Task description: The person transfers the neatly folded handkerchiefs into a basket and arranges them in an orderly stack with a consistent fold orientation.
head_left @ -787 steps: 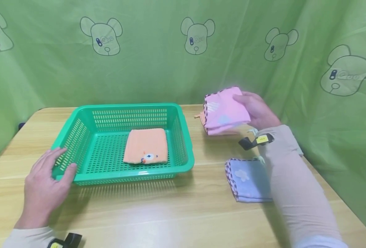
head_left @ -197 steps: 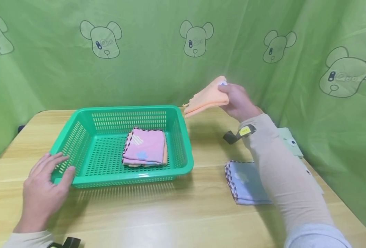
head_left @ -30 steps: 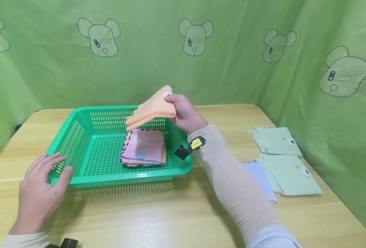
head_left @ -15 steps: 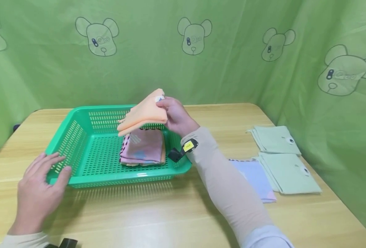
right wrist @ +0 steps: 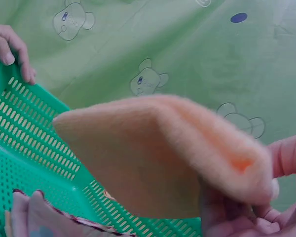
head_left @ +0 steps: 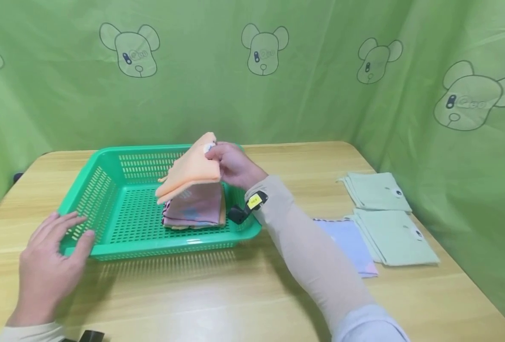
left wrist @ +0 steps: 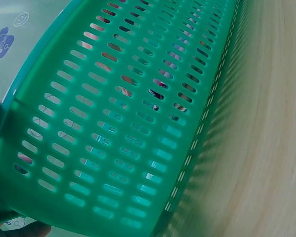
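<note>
In the head view my right hand [head_left: 237, 164] pinches a folded peach-orange hand towel [head_left: 192, 168] at one corner, thumb on its white embroidered patch. The towel hangs tilted over the right half of a green plastic basket [head_left: 138, 249]. Below it, inside the basket, a folded pink towel [head_left: 201, 209] with a checked edge lies on another peach towel [head_left: 223, 209], largely covered. Fingers of my left hand [head_left: 49, 266] reach over the basket's near left corner, gripping the rim. In the right wrist view the peach towel [right wrist: 133, 158] shows its thick fold close up.
On the table [head_left: 171, 304], right of the basket, lie a folded blue towel [head_left: 350, 244], partly behind my right sleeve, and two pale green towels [head_left: 376, 190] near the right edge. A green curtain [head_left: 201, 85] with mouse-like prints stands behind and at the sides.
Over the last second my right hand has carried the peach towel left and down, closer over the pink one. Earlier, the pink towel went into the basket. The left hand stays at the basket's corner.
</note>
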The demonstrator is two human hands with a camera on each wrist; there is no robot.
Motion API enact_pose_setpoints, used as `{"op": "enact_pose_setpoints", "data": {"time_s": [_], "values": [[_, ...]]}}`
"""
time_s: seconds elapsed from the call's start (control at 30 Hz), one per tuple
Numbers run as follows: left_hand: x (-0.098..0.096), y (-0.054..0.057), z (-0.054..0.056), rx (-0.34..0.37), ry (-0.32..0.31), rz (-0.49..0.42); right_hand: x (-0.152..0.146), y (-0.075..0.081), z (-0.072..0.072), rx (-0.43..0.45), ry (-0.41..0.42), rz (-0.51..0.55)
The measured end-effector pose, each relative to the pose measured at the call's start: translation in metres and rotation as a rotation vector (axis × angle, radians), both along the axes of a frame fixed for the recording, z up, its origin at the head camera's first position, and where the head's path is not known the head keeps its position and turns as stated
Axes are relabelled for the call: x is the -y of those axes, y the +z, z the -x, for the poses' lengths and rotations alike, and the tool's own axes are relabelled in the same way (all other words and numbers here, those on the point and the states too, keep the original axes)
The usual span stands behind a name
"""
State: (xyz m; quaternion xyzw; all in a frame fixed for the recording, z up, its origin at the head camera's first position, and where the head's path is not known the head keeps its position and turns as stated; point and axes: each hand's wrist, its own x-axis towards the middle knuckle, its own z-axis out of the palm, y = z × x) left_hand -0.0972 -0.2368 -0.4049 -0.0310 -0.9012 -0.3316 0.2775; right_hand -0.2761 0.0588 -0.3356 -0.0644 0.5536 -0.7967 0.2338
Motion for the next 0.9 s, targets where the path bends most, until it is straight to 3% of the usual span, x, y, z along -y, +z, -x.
{"op": "enact_pose_setpoints", "data": {"time_s": [0.17,0.43,0.63,0.9], "values": [[-0.0003,0.0009,0.0002,-0.004,0.004,0.0,0.0042,-0.0019,-0.0018,0.034,0.017,-0.1],[-0.0006,0.0001,-0.0002,-0.009,0.007,-0.002,0.0071,-0.0039,-0.0039,0.026,0.079,-0.141],[-0.0009,-0.0001,0.0006,-0.005,0.014,-0.01,0.0082,-0.0062,-0.0051,0.027,0.116,-0.255],[-0.0015,-0.0002,0.0,0.015,0.015,-0.01,0.0074,-0.0088,-0.0039,0.094,0.151,-0.466]]}}
